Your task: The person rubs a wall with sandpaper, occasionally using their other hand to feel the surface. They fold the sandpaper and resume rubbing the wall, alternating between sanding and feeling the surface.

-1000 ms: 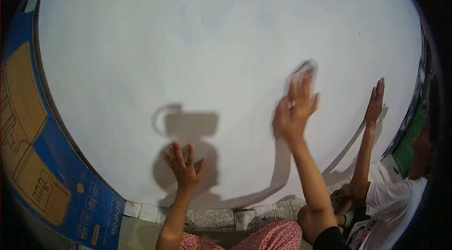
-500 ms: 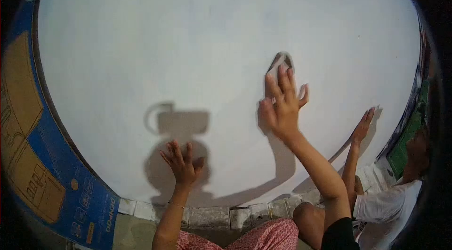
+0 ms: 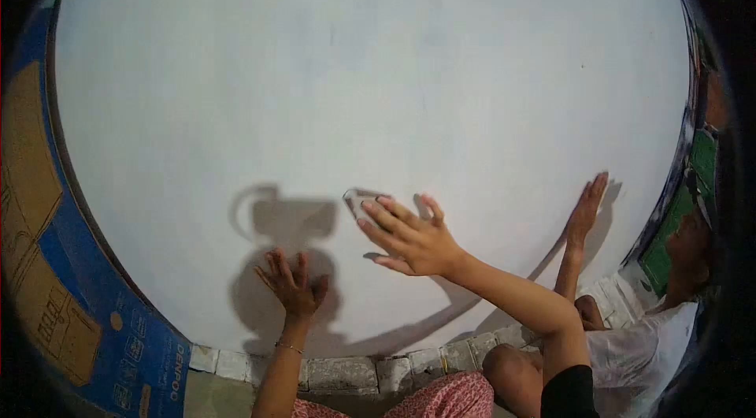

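Observation:
My left hand (image 3: 291, 284) lies against the white wall (image 3: 441, 79) at lower left, its fingers spread and nothing in them. A bracelet circles that wrist. My right hand (image 3: 413, 235) is near the middle of the wall, turned leftward, its fingers stretched over a thin pale sheet (image 3: 356, 201). The sheet looks folded, with a pointed end and dark edges sticking out past the fingertips; the palm hides the rest of it. Both hands cast shadows on the wall, and a round shadow (image 3: 285, 312) surrounds the left one.
Close by on the right sits another person (image 3: 638, 347), one hand (image 3: 584, 209) raised flat to the wall. Along the wall's foot runs a row of pale bricks (image 3: 342, 375). A blue and brown printed cardboard box (image 3: 142, 355) stands at the left.
My right hand has swept down and left across the wall with the sheet beneath its fingers, turning from upward to leftward. My left hand stays spread on the wall. The view has shifted slightly.

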Motion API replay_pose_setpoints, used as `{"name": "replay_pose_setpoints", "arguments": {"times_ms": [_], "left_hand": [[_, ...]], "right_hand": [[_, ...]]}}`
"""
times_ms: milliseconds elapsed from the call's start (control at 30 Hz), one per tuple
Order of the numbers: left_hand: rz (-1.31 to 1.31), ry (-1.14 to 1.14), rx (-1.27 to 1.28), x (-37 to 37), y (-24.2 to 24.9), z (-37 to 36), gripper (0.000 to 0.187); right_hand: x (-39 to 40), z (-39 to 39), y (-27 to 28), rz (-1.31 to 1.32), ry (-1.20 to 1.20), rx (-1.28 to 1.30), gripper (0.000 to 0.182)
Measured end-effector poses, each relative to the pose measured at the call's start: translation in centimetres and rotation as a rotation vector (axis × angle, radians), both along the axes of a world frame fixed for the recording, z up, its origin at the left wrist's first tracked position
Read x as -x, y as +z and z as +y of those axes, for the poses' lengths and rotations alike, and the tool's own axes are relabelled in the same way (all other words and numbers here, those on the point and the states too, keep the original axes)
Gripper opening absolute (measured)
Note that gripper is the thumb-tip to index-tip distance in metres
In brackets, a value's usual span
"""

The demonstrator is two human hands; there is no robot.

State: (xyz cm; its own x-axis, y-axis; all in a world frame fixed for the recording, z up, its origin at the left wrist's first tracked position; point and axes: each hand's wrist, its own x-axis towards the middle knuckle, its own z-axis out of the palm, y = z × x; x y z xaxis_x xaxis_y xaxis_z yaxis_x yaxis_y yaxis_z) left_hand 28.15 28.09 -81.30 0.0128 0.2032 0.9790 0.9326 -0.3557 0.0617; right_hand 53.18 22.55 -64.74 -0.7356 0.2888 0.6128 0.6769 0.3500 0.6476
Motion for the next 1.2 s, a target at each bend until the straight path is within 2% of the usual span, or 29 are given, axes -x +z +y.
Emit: {"name": "replay_pose_setpoints", "arguments": {"times_ms": [67, 133, 200, 267, 300, 333, 367, 433, 467, 533, 600, 633, 667, 767, 800, 833, 867, 933, 1000, 1133, 1200], "left_hand": [[0.016, 0.009, 0.020, 0.2, -0.2, -0.4, 0.068], [0.022, 0.016, 0.014, 0.3, -0.3, -0.2, 0.068], [0.036, 0.035, 0.014, 0.2, 0.1, -0.2, 0.070], [0.055, 0.058, 0.026, 0.2, 0.0, -0.7, 0.072], [0.052, 0.047, 0.041, 0.2, 0.0, -0.8, 0.072], [0.055, 0.026, 0.057, 0.2, 0.1, -0.8, 0.073], [0.068, 0.015, 0.065, 0.1, 0.4, -1.0, 0.073], [-0.073, -0.050, 0.044, -0.5, 1.7, -1.3, 0.073], [-0.063, -0.059, 0.048, -0.9, 2.8, -1.3, 0.073], [-0.123, -0.133, 0.008, -1.7, 6.1, -1.2, 0.071], [-0.112, -0.156, -0.014, -2.7, 9.5, -1.1, 0.070], [-0.106, -0.191, -0.031, -3.2, 11.0, -1.1, 0.069], [-0.106, -0.185, -0.026, -3.6, 12.1, -1.0, 0.069], [-0.036, -0.052, 0.008, -5.1, 15.4, -0.8, 0.067], [-0.032, -0.054, 0.010, -5.2, 15.3, -0.7, 0.067], [-0.047, -0.028, -0.017, -5.3, 15.0, -0.7, 0.064], [-0.060, -0.002, -0.044, -5.5, 15.1, -0.3, 0.062], [-0.059, 0.003, -0.044, -5.6, 15.4, -0.4, 0.061], [-0.063, 0.017, -0.038, -5.4, 15.4, -0.7, 0.061], [-0.015, 0.056, -0.050, -5.7, 15.6, -0.9, 0.062], [-0.015, 0.056, -0.048, -5.7, 15.5, -0.9, 0.062]], "right_hand": [[-1.1, 0.8, 0.2, -0.036, 0.013, -0.059, 0.055], [-2.7, 0.1, 4.1, 0.161, -0.076, -0.119, 0.052], [-4.7, -0.2, 7.3, 0.601, -0.055, -0.169, 0.050], [-6.1, 0.7, 7.7, 0.841, 0.014, -0.261, 0.052], [-5.5, 0.7, 6.7, 0.827, -0.042, -0.239, 0.054], [-4.3, 0.6, 4.8, 0.749, 0.009, -0.172, 0.055], [-3.8, 0.4, 2.5, 0.540, -0.029, -0.108, 0.057], [-2.7, 0.2, -1.5, 0.054, -0.074, -0.041, 0.059], [-2.3, -0.3, -2.3, -0.008, -0.025, -0.025, 0.058], [-3.0, 0.2, -1.0, 0.021, -0.008, -0.041, 0.057], [-4.5, 0.0, 2.8, 0.326, -0.150, -0.109, 0.053], [-5.7, 0.2, 4.9, 0.497, -0.123, -0.190, 0.052], [-6.4, 0.5, 6.1, 0.669, -0.100, -0.262, 0.051], [-5.1, 1.5, 6.4, 0.816, -0.003, -0.318, 0.053], [-3.7, 0.9, 5.3, 0.775, 0.015, -0.202, 0.053], [-3.2, -0.1, 3.9, 0.508, -0.092, -0.057, 0.053], [-2.6, -0.3, 3.1, 0.270, -0.028, -0.018, 0.055], [-2.7, 0.0, 2.5, 0.076, -0.002, -0.011, 0.055], [-4.0, 0.1, 4.6, 0.135, -0.059, -0.127, 0.053], [-5.9, -0.1, 8.7, 0.645, -0.069, -0.170, 0.049], [-4.8, -0.4, 7.3, 0.479, -0.067, -0.084, 0.050]]}}
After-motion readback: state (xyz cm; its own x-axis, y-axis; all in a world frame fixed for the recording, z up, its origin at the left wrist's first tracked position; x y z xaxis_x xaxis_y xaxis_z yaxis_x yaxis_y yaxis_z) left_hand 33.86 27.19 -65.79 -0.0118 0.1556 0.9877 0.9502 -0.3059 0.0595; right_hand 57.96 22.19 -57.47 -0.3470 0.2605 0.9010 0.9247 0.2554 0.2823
